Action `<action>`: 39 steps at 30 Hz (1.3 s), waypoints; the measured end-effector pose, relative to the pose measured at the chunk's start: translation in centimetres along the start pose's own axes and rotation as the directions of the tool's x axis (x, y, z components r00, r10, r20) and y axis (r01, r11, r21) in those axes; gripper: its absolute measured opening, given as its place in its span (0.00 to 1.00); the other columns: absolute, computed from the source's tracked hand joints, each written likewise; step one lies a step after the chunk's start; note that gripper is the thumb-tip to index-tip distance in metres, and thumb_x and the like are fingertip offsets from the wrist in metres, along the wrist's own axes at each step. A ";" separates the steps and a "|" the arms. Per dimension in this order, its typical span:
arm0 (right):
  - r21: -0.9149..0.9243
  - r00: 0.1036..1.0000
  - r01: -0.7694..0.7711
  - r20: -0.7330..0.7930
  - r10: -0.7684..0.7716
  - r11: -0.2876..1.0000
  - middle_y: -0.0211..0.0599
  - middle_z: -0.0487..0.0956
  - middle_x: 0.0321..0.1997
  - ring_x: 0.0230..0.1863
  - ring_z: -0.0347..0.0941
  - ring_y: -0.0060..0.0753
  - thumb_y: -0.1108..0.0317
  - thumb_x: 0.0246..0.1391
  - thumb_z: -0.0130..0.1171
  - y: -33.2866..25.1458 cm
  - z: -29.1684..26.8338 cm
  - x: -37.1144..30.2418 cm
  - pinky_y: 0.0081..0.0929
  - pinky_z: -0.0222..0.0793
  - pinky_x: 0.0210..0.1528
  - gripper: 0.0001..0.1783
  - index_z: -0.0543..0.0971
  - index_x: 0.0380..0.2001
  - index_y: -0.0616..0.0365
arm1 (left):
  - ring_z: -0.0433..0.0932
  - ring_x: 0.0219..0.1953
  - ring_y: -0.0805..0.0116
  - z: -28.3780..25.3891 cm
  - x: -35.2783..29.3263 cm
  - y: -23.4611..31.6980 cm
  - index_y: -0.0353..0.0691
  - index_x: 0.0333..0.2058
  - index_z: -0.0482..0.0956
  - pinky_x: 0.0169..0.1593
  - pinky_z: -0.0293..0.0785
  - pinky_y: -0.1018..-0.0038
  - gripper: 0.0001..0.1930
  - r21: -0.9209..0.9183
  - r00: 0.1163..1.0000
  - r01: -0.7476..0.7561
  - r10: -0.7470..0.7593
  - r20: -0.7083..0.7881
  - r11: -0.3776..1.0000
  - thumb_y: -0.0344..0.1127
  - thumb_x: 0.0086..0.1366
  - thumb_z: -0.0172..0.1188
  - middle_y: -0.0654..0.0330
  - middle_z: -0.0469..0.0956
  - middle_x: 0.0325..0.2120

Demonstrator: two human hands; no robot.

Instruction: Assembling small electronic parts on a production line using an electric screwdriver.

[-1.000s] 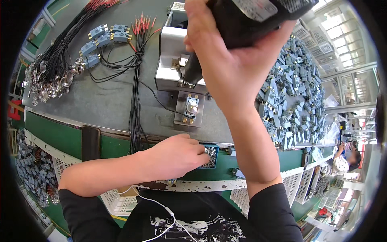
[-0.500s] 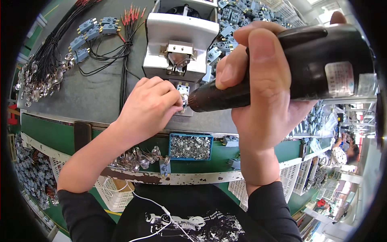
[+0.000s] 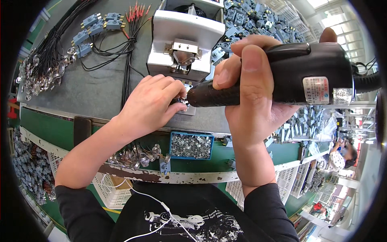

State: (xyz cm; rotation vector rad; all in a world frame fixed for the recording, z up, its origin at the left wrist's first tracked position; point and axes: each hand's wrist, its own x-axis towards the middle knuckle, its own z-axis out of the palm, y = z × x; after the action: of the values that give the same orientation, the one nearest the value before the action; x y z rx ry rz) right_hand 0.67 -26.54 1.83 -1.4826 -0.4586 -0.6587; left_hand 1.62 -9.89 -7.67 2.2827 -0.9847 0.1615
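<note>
My right hand (image 3: 256, 86) is wrapped round a black electric screwdriver (image 3: 294, 74), held nearly level with its nose pointing left. The nose meets a small pale grey-blue switch block (image 3: 188, 86) on a metal plate in front of a white machine (image 3: 189, 26). Across from it, my left hand (image 3: 151, 101) has thumb and fingertips pinched together at the block's edge, touching or almost touching the screwdriver's nose. A bit of something black and a shiny metal piece show at those fingertips, too small and covered to name. Most of the block is hidden.
Left on the grey worktop lie black wire bundles (image 3: 46, 48) with round metal ends and several blue-grey switches (image 3: 96, 28). More switches (image 3: 250, 24) heap up right of the machine. Near the front edge sits a blue tray (image 3: 189, 157) of small metal parts. A person (image 3: 340, 155) is far right.
The screwdriver and my right hand have shifted slightly left and down in the picture. My left fingertips now cover more of the switch block. The whole scene has moved a little with the camera.
</note>
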 end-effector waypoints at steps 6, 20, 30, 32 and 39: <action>0.065 1.000 0.000 0.010 0.000 0.998 0.42 0.81 0.34 0.23 0.77 0.25 0.77 0.63 0.62 0.8 0.3 -0.3 0.25 0.75 0.27 0.27 0.66 0.63 0.66 | 0.77 0.42 0.58 0.2 -0.1 -0.2 0.44 0.42 0.77 0.47 0.70 0.62 0.15 -0.002 1.000 -0.001 0.001 -0.016 1.000 0.36 0.60 0.71 0.61 0.77 0.35; 0.093 0.989 -0.091 0.127 0.079 0.991 0.40 0.83 0.35 0.24 0.77 0.22 0.78 0.61 0.66 1.5 -0.5 0.4 0.19 0.73 0.26 0.07 0.79 0.38 0.70 | 0.81 0.50 0.51 -2.3 1.9 -2.3 0.39 0.47 0.81 0.51 0.79 0.59 0.14 -0.124 0.942 -0.007 0.048 0.332 0.992 0.30 0.62 0.66 0.56 0.82 0.49; 0.092 0.982 -0.081 0.178 0.064 0.993 0.37 0.83 0.33 0.23 0.77 0.21 0.78 0.60 0.67 1.2 0.1 0.6 0.19 0.74 0.26 0.05 0.80 0.36 0.69 | 0.83 0.41 0.52 -1.1 1.2 -2.6 0.37 0.38 0.80 0.44 0.80 0.60 0.08 -0.205 0.990 -0.100 0.119 0.081 0.974 0.30 0.61 0.67 0.58 0.83 0.39; -0.079 0.976 -0.009 0.216 0.026 0.997 0.36 0.82 0.31 0.22 0.76 0.21 0.78 0.61 0.67 2.0 -0.2 1.2 0.19 0.73 0.25 0.05 0.81 0.35 0.68 | 0.83 0.41 0.52 -0.9 1.2 -2.5 0.37 0.38 0.80 0.44 0.79 0.60 0.09 -0.213 0.988 -0.116 0.134 0.071 0.970 0.31 0.60 0.68 0.57 0.83 0.39; 0.077 0.972 -0.015 0.235 -0.003 0.997 0.35 0.82 0.31 0.22 0.76 0.21 0.77 0.61 0.67 3.2 -0.5 1.5 0.18 0.72 0.25 0.06 0.81 0.37 0.69 | 0.82 0.47 0.52 -0.3 1.6 -1.1 0.36 0.45 0.78 0.47 0.79 0.60 0.17 -0.068 0.995 0.022 -0.015 0.095 0.997 0.38 0.61 0.70 0.56 0.80 0.45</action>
State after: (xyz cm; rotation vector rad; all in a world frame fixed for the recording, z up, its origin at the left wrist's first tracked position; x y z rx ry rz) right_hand 3.78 -27.35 0.38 -1.4931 -0.6546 -0.4563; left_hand 3.59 -10.13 -7.46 2.2530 -1.0014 0.0115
